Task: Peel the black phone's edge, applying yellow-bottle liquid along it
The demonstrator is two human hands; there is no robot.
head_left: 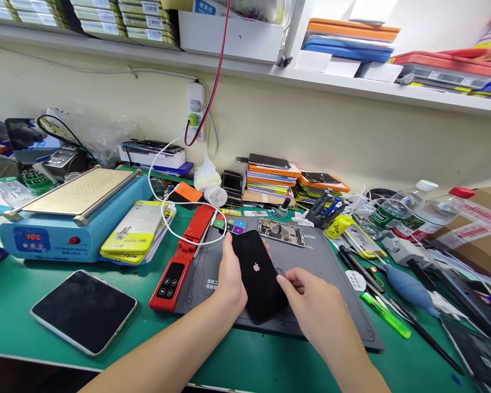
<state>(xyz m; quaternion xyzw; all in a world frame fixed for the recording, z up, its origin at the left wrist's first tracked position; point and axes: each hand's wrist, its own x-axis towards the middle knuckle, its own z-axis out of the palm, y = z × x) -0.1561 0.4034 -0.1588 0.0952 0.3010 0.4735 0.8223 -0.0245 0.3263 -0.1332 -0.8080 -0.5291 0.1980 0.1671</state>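
Observation:
My left hand [231,275] is wrapped round a black smartphone [258,289], its thumb along the left edge and fingertips showing at the far right edge. The phone is tilted above a grey work mat [317,267], and a white apple logo glows on its dark screen. At the phone's right edge, my right hand [313,300] is closed in a pinch. A small dark bit shows at those fingertips, too little to name. Beyond the phone lies an opened phone body [282,232] with its inner parts bare.
A red folding device [175,278] borders the mat's left side. Further left are a tablet-like device [85,311] and a blue heating plate machine [82,218]. Tweezers, a green pen [385,315] and a blue air blower [409,286] crowd the right. A white cable [149,177] loops behind.

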